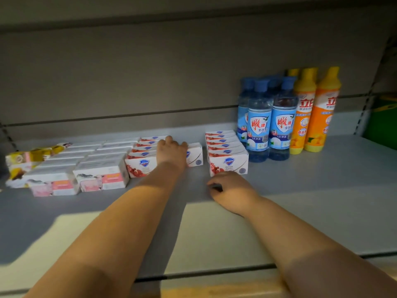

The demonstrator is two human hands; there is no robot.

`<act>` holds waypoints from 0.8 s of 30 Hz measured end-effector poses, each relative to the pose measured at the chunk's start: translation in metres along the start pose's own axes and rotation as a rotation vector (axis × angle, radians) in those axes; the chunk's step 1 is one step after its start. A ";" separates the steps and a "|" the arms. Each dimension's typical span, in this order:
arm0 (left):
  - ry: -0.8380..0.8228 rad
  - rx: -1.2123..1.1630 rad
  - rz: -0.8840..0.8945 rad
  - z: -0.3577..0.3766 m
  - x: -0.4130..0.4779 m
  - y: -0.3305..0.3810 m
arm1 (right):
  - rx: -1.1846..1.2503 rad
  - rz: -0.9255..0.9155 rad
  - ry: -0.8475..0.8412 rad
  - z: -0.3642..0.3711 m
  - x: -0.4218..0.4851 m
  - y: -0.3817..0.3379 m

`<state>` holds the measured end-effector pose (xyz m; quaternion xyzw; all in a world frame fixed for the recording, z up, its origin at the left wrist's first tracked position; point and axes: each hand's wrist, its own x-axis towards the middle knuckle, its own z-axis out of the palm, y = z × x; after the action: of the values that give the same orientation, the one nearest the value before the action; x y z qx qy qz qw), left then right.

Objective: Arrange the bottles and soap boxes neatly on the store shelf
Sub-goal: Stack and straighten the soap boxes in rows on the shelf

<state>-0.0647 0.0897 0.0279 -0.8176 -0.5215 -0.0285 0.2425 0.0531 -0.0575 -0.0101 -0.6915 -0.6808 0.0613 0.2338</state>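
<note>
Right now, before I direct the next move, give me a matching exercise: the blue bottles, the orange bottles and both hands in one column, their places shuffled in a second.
Column one
1. blue bottles
2. orange bottles
3. left hand
4. right hand

Column two
A. resting on the bare shelf in front of the right stack of soap boxes
B. standing rightmost on the shelf
C. on top of a red-and-white soap box
D. standing between that stack and the orange bottles

Pairs: 1-D, 2-B, 3-C, 4-A.
</note>
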 end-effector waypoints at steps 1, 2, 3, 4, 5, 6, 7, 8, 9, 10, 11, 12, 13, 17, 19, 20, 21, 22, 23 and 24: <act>-0.021 -0.039 0.010 0.000 0.009 0.002 | 0.003 -0.003 -0.002 0.001 0.001 0.001; -0.042 -0.087 0.018 0.001 0.017 0.004 | 0.005 -0.006 -0.002 0.001 0.003 0.002; -0.061 -0.130 0.022 0.002 0.025 0.007 | 0.007 -0.010 0.003 0.002 0.004 0.002; -0.075 -0.163 0.015 0.003 0.033 0.008 | 0.015 -0.008 0.010 0.003 0.006 0.003; -0.089 -0.188 0.000 0.005 0.040 0.010 | 0.026 -0.001 0.014 0.003 0.007 0.004; -0.098 -0.211 -0.021 0.007 0.047 0.012 | 0.038 0.006 0.014 0.004 0.009 0.005; -0.104 -0.235 -0.045 0.010 0.052 0.013 | 0.045 0.009 0.014 0.005 0.010 0.006; -0.107 -0.261 -0.064 0.014 0.057 0.014 | 0.049 0.010 0.016 0.006 0.011 0.007; -0.104 -0.284 -0.073 0.017 0.061 0.016 | 0.053 0.012 0.021 0.007 0.012 0.008; -0.092 -0.299 -0.070 0.021 0.065 0.016 | 0.057 0.014 0.026 0.008 0.013 0.009; -0.068 -0.306 -0.062 0.026 0.068 0.017 | 0.065 0.016 0.032 0.009 0.013 0.010; -0.039 -0.307 -0.052 0.031 0.071 0.017 | 0.073 0.020 0.040 0.011 0.013 0.011; -0.007 -0.304 -0.045 0.035 0.073 0.017 | 0.077 0.025 0.048 0.012 0.014 0.011; 0.041 -0.292 -0.023 0.040 0.078 0.016 | 0.051 0.020 0.062 0.013 0.014 0.012; 0.019 -0.269 -0.002 0.035 0.075 0.015 | 0.050 0.026 0.057 0.012 0.014 0.011; 0.018 -0.256 0.014 0.033 0.072 0.014 | 0.049 0.030 0.058 0.012 0.013 0.010; 0.030 -0.248 0.032 0.031 0.067 0.012 | 0.045 0.033 0.058 0.012 0.014 0.009; 0.062 -0.247 0.048 0.029 0.061 0.011 | 0.041 0.036 0.059 0.012 0.013 0.009; 0.113 -0.253 0.059 0.027 0.053 0.008 | 0.039 0.038 0.059 0.012 0.014 0.009; 0.175 -0.268 0.060 0.025 0.043 0.004 | 0.038 0.041 0.053 0.012 0.014 0.009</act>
<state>-0.0467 0.1352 0.0179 -0.8522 -0.4652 -0.1615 0.1767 0.0572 -0.0413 -0.0209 -0.7022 -0.6586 0.0606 0.2636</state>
